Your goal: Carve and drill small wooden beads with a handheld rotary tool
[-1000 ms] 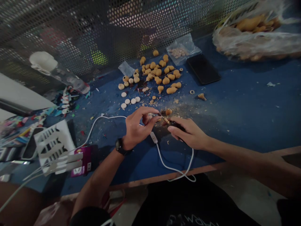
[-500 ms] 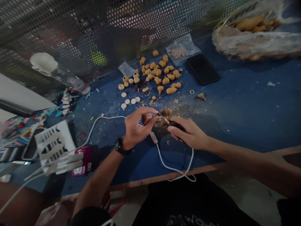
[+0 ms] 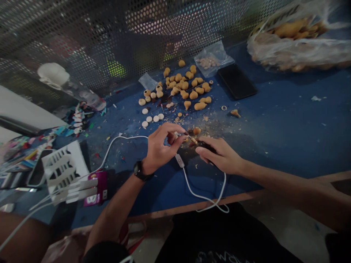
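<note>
Nearest, the left hand [image 3: 160,149], with a black wristwatch [image 3: 139,171] on its wrist, presses thumb and forefinger together, pinching a thin pointed pick [image 3: 192,139], brass-coloured towards its tip. The pick sits at the centre of the frame, angled down to the right, but it is too small to tell its material. Its tip reaches a shadowed spot just beside the right hand [image 3: 219,155], whose fingers curve inward around something dark; shadow hides it, so I cannot tell what that grip holds or how tight it is.

A white cable [image 3: 185,179] with an inline switch runs beneath the left hand, across a scuffed blue worktable [image 3: 287,124] strewn with tan shavings. A small round tan bead [image 3: 196,130] lies just above the pick. Farther up sit white discs [image 3: 149,119] and a cluster of tan, gourd-shaped carved pieces [image 3: 189,89]. Beyond them lie a small clear plastic bag [image 3: 211,59] and a black smartphone [image 3: 237,81]. At the upper right, a bulging plastic bag [image 3: 294,44] holds more tan pieces, and a perforated metal screen [image 3: 82,33] stands along the far edge.
</note>
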The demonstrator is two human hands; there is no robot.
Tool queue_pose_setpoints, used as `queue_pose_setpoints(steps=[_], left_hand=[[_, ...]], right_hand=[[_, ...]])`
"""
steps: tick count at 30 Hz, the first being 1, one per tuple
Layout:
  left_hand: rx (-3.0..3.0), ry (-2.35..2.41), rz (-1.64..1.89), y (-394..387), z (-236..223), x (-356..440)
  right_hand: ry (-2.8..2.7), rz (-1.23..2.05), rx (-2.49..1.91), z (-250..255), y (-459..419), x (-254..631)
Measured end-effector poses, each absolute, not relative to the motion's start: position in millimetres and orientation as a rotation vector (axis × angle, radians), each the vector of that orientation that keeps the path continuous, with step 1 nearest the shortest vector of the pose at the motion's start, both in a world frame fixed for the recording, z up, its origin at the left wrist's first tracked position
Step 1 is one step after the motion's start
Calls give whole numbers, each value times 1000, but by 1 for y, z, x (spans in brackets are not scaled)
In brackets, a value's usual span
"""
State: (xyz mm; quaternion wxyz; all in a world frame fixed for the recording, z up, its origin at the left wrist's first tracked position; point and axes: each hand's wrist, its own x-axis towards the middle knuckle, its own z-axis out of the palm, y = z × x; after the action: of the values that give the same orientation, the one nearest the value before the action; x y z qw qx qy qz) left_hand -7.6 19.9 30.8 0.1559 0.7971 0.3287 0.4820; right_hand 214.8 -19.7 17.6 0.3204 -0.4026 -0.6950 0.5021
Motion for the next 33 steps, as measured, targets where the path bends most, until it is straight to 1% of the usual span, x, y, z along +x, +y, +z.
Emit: queue_pose_setpoints(steps=[11,33], left_hand=[[2312,916,1300,23,34,-12],[2371,869,1275,24,31,-12]], right_hand=[[-1831,1317,-1037,17,-19,215],[-1878,1265,-1089,13,-19,216]])
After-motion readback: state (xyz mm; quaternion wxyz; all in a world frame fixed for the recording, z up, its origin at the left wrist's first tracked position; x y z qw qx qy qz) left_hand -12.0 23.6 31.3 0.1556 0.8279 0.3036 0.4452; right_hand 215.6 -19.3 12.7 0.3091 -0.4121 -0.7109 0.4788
